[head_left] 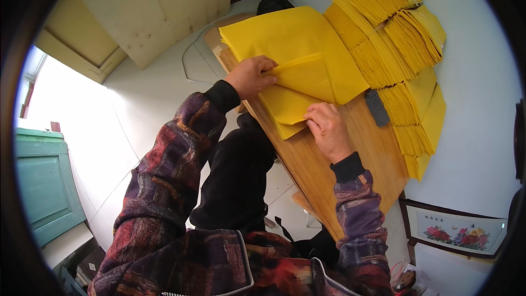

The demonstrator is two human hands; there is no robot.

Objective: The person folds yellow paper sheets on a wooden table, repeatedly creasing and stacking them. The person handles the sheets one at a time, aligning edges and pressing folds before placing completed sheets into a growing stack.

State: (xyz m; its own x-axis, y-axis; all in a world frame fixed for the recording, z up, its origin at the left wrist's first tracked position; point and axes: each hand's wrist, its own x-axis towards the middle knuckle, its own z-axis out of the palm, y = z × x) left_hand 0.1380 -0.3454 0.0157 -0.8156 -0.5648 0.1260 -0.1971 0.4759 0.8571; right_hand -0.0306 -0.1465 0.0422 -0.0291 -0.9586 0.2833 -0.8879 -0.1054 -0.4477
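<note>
My left hand [249, 79] pinches the left edge of a thin yellow sheet [304, 75], whose upper part is lifted and folded into a pointed flap. At the sheet's lower right edge, the fingertips of my right hand [330, 131] are closed on it. Beneath and behind lie larger yellow sheets [279, 33], layered on a wooden table [364, 153] and partly hanging past its left edge. How many layers each hand holds cannot be made out.
Several stacks of folded yellow sheets [402, 49] line the table's right side by the wall. Next to them lies a dark grey sponge-like block [376, 108]. A framed flower picture [457, 230] is at lower right; wooden boards [148, 5] stand upper left, a teal cabinet [46, 183] far left.
</note>
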